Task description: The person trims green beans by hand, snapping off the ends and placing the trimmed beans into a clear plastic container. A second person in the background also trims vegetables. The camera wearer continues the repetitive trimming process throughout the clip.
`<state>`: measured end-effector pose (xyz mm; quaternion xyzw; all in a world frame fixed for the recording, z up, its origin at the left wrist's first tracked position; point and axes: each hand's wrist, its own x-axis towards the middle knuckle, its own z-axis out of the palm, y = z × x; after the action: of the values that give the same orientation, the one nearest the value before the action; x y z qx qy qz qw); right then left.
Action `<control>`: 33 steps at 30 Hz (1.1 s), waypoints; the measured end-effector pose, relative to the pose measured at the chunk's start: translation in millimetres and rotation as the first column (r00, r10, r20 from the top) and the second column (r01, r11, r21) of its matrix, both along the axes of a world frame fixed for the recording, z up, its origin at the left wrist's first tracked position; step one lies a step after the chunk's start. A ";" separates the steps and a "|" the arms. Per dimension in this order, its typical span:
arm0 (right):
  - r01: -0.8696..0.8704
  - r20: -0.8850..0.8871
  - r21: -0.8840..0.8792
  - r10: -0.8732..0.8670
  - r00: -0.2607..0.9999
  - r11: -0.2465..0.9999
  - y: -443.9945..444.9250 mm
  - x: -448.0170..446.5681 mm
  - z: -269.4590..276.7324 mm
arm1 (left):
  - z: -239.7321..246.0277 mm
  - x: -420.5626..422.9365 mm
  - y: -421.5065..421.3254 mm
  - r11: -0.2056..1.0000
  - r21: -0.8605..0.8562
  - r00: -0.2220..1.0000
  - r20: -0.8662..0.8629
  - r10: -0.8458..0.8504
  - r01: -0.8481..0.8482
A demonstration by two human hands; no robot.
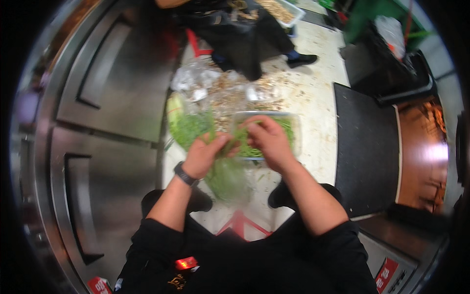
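My left hand [203, 154], with a dark watch at the wrist, grips a few long green stalks [230, 146], probably beans; blur hides their exact kind. The fingers of my right hand [270, 141] pinch the other end of these stalks. Below that hand, a clear plastic tub [298, 145] on the floor holds short green pieces [252, 151], partly covered by the hand. Under my left hand lies a clear plastic bag [227, 182] with more green in it. Left of the tub is a bundle of leafy greens [189, 125] with pale stems.
Across from me sits a person in a black apron [242, 40], near a tub of tan pieces [281, 11]. Scraps [229, 92] and plastic bags [196, 79] litter the floor between us. Steel cabinet doors [106, 183] line the left; a black mat [367, 154] and black bin [389, 70] are right.
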<state>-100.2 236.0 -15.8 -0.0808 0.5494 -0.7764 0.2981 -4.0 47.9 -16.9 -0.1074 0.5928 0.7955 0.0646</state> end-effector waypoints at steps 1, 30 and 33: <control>0.003 0.056 -0.067 0.001 0.998 0.998 0.6 -1.9 4.7 | -0.8 -2.2 -1.9 1.000 0.014 0.999 -0.047 -0.010 0.011; -0.124 -0.393 0.386 0.285 0.874 0.914 -26.1 25.4 12.3 | -10.0 1.0 -15.9 0.903 0.011 0.892 0.158 0.423 -0.430; -0.295 -0.198 0.466 0.423 0.884 0.834 -21.8 21.3 0.0 | -10.4 1.8 -22.8 0.918 0.040 0.918 0.031 0.394 -0.395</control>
<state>-78.9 214.2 -15.8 -0.2313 0.7166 -0.5471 0.3655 -2.3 25.1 -27.3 -0.2321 0.5398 0.8044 -0.0880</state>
